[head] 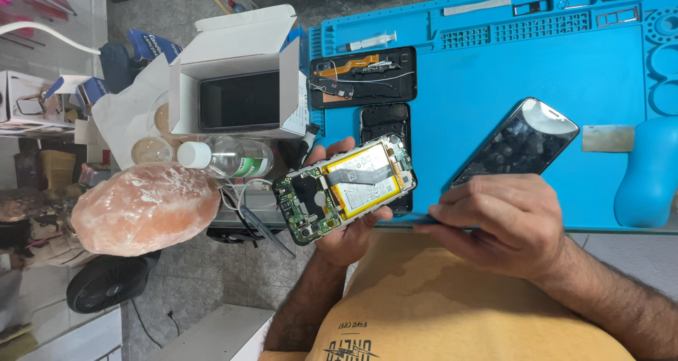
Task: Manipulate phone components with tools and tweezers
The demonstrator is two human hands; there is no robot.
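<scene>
Mat [494,85], blue silicone, covers the tabletop and carries everything loose: a black back cover [364,76] holding flex cables and small boards, a second dark frame [385,119] below it, and a detached screen panel [519,145] lying glass-up, tilted, just beside the right hand. Left of the mat: an open white box [236,85], a clear bottle [229,157], a pink salt rock [145,207]. Opened phone [349,186] is held off the mat over the tabletop edge by the left hand [346,227], fingers clamped on its frame edges, battery and green board facing up. Right hand [505,223] sits at the tabletop edge, fingers pinched together near the screen panel's lower end; can't tell what, if anything, is between them. Judgement: keep the left grip on the frame rails only, off the board and battery; support the phone low over the mat, since a drop here goes to the floor. Keep the screen panel flat, no flex.
</scene>
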